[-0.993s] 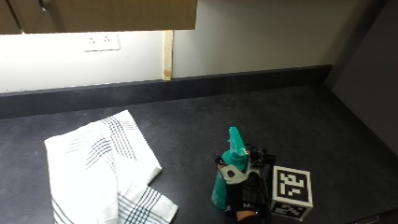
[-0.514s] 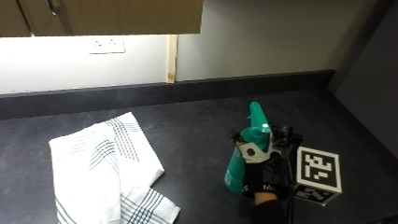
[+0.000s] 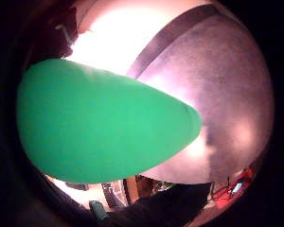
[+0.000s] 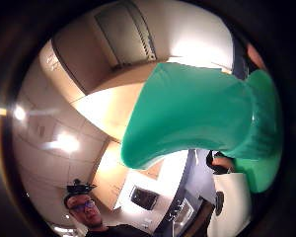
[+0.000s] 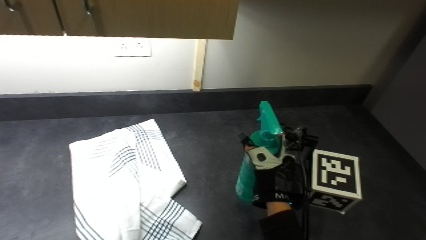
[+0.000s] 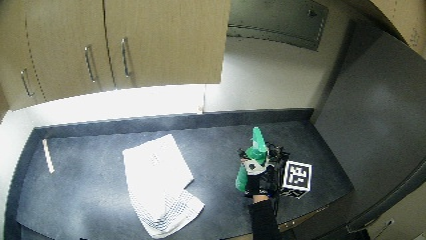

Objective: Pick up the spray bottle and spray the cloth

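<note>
A green spray bottle [image 5: 247,180] stands upright right of the counter's middle, its nozzle [image 5: 267,119] pointing toward the back wall. My gloved right hand [image 5: 276,184] grips it from the front, fingers curled round the neck and body. Whether its base touches the counter I cannot tell. The bottle [image 6: 253,150] and hand [image 6: 258,183] show the same in the wide view. Green plastic fills both palm views: the bottle's body [image 3: 99,130] and its head [image 4: 197,113]. A white cloth [image 5: 126,175] with dark stripes lies rumpled on the counter, a short way left of the bottle; the cloth [image 6: 160,180] is untouched.
The dark counter [image 5: 200,140] ends at a low dark backsplash [image 5: 133,100] against the wall. Wooden cabinets [image 6: 120,45] hang above. A dark tall panel [image 6: 379,125] closes the right side. A pale stick [image 6: 46,155] lies at the far left. The counter's front edge is near my arm.
The bottle has risen in my hand's grip over the last second and shifted a little to the right. The outside camera has moved slightly. The cloth lies as before.
</note>
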Demonstrator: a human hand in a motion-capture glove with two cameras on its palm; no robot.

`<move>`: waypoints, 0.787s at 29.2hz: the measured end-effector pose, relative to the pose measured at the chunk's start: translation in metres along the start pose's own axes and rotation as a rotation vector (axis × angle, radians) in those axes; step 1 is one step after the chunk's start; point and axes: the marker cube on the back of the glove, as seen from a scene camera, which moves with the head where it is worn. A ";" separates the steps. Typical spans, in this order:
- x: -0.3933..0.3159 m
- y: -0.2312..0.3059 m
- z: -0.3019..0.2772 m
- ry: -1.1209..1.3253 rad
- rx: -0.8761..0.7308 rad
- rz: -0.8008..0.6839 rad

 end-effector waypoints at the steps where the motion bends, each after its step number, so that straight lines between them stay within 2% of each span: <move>1: -0.002 0.003 0.007 -0.010 -0.016 0.003; 10: -0.010 0.024 0.066 -0.088 -0.155 0.016; 23: -0.006 0.013 0.079 -0.034 -0.196 0.056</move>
